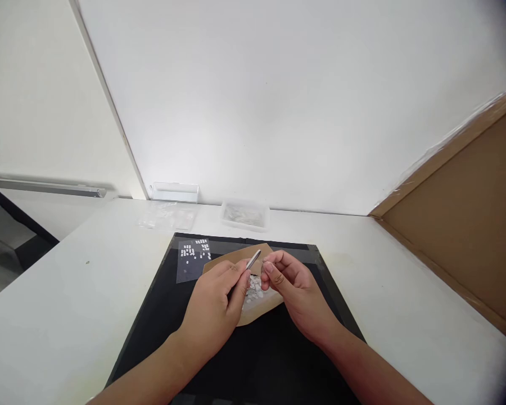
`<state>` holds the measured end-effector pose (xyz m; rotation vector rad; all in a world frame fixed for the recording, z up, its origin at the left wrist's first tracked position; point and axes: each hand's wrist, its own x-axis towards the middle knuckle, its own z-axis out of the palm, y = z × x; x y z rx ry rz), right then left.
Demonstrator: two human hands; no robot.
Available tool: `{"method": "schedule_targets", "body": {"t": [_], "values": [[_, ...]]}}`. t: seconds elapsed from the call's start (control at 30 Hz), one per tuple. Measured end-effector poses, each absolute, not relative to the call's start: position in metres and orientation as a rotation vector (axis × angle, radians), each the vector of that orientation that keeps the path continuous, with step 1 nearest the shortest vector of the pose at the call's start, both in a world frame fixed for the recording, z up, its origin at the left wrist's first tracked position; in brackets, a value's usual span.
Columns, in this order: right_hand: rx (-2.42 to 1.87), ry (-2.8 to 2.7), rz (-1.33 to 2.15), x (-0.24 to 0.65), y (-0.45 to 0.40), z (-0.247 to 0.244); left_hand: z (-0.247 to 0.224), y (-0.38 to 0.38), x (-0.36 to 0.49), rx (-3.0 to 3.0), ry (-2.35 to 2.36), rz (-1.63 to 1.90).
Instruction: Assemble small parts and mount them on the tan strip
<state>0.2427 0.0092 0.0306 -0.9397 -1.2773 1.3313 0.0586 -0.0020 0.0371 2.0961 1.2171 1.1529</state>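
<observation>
My left hand (219,292) is closed around a slim silver tool (253,259), whose blunt end points up and to the right. My right hand (293,287) faces it, thumb and index finger pinched together; whatever is between them is too small to make out. Below both hands lies a brown paper piece (247,322) bearing a pile of small white flakes (255,286), partly hidden by my fingers. To the left, a clear sheet (186,274) carries several small white rectangular pieces (189,250).
A black mat (261,360) lies on the white table (84,315). Along the back wall are a clear box (175,193), clear plastic bags (166,216) and a shallow translucent container (245,216) with contents I cannot identify. A brown cardboard panel (459,208) borders the right side.
</observation>
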Motion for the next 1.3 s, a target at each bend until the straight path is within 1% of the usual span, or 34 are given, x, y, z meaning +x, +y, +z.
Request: {"method": "schedule_targets", "body": {"t": [0.23, 0.47, 0.63, 0.97, 1.17, 1.3], "values": [[-0.937, -1.256, 1.359, 0.246, 0.01, 0.032, 0.036, 0.0, 0.056, 2.102, 1.258, 1.117], [-0.971, -1.409, 1.099, 0.25, 0.01, 0.035, 0.032, -0.001, 0.055, 2.104, 1.254, 1.102], [-1.043, -1.504, 0.98, 0.255, 0.009, 0.029, 0.029, 0.001, 0.055, 2.136, 1.271, 1.06], [-1.126, -1.69, 0.906, 0.257, 0.004, 0.034, 0.024, -0.001, 0.056, 2.249, 1.329, 1.029], [-1.155, -1.617, 0.916, 0.252, 0.005, 0.03, 0.026, -0.003, 0.056, 2.251, 1.313, 1.001], [-1.233, -1.671, 0.726, 0.251, 0.004, 0.029, 0.03, -0.003, 0.056, 2.168, 1.273, 1.068]]}}
